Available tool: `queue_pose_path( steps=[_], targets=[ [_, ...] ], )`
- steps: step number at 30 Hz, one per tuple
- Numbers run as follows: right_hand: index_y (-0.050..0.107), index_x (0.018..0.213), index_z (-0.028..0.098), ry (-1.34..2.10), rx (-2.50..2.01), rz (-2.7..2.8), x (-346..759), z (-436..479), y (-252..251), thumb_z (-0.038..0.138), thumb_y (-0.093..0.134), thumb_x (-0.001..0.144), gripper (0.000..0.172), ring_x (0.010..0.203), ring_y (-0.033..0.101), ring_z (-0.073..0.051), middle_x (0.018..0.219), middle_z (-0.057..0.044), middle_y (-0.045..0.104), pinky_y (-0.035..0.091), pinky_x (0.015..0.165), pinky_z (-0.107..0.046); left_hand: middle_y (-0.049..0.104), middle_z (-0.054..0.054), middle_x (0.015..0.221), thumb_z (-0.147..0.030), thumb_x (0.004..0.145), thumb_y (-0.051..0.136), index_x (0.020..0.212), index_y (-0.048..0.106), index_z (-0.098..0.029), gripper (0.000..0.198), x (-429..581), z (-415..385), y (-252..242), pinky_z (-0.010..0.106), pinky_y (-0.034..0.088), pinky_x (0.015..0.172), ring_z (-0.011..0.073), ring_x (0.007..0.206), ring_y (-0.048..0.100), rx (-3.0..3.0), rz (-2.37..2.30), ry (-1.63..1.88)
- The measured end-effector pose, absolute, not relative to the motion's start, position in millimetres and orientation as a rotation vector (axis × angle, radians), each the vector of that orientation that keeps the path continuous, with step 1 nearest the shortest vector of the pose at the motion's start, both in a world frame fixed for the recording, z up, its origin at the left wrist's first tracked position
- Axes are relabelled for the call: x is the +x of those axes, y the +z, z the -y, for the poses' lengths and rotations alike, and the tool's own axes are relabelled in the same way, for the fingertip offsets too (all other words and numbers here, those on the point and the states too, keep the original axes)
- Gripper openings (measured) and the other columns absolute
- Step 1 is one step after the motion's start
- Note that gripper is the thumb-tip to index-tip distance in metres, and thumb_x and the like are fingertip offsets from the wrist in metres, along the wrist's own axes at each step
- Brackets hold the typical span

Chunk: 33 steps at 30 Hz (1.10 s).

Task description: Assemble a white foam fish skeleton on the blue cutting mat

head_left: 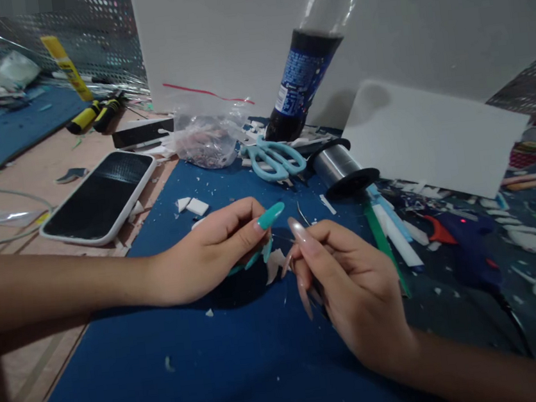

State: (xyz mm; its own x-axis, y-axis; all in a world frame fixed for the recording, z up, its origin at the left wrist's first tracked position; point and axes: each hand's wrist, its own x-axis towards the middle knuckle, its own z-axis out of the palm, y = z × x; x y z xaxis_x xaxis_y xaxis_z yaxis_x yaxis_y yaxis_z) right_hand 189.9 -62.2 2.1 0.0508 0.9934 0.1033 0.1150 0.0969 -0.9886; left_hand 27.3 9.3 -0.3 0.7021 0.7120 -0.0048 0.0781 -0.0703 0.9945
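Above the blue mat (pixel 172 379), my left hand (pixel 216 252) is closed in a pinch, its long teal nails pointing right. A fine strand of wire runs from its fingertips towards my right hand (pixel 349 282). That hand is also pinched, thumb against fingers, and a thin curved wire (pixel 302 214) sticks up beside its thumb. The exact grip on the wire is partly hidden by the fingers. Under and between the hands lies a torn pale scrap (pixel 275 264). Beyond my right hand, a spool of clear or silvery wire (pixel 339 166) rests on its side.
Light-blue scissors (pixel 275 158) lie by the spool, before a dark soda bottle (pixel 304 74). A phone (pixel 100 197) and plastic bag (pixel 207 137) are at left. A glue gun (pixel 469 246) with cord, a white board (pixel 434 130) and white scraps lie right.
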Motion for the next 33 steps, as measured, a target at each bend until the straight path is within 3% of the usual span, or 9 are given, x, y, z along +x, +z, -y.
queue_pose_path(
  steps=[13,21,28,33],
  targets=[
    [0.054,0.070,0.018,1.055,-1.260,1.313,190.3,59.7,-1.9,0.032,0.051,0.093,0.027,0.035,0.042,-0.002,0.049,0.008,0.048,0.031,0.034,-0.015,0.045,-0.004,0.067,-0.032,0.097,0.039,0.080,0.046,-0.018,0.023,29.5,-5.2,2.8,0.022,0.034,0.055,0.0101,0.060,0.041,1.927,-0.837,0.671],
    [0.050,0.064,0.018,1.092,-1.238,1.313,188.8,59.1,1.3,0.034,0.051,0.093,0.032,0.035,0.041,-0.003,0.050,0.007,0.050,0.030,0.033,-0.016,0.040,-0.004,0.063,-0.017,0.094,0.040,0.072,0.037,-0.020,0.023,26.6,-7.7,4.1,0.023,0.027,0.052,0.0097,0.055,0.034,2.290,-0.775,0.869],
    [0.050,0.066,0.019,1.160,-1.245,1.296,189.0,59.5,1.6,0.039,0.051,0.092,0.034,0.035,0.037,-0.004,0.049,0.006,0.048,0.029,0.034,-0.018,0.044,-0.001,0.066,-0.019,0.093,0.041,0.071,0.044,-0.020,0.022,25.0,-13.6,15.8,0.024,0.032,0.056,0.0119,0.058,0.038,2.416,-0.679,0.916],
    [0.058,0.076,0.019,1.264,-1.168,1.197,190.1,59.4,-2.4,0.050,0.046,0.092,0.037,0.046,0.045,-0.009,0.055,0.002,0.052,0.037,0.040,-0.021,0.049,0.002,0.069,-0.014,0.089,0.039,0.069,0.044,-0.021,0.022,23.5,-13.6,25.9,0.026,0.035,0.059,0.0148,0.062,0.044,2.462,-0.611,0.922]
  ],
)
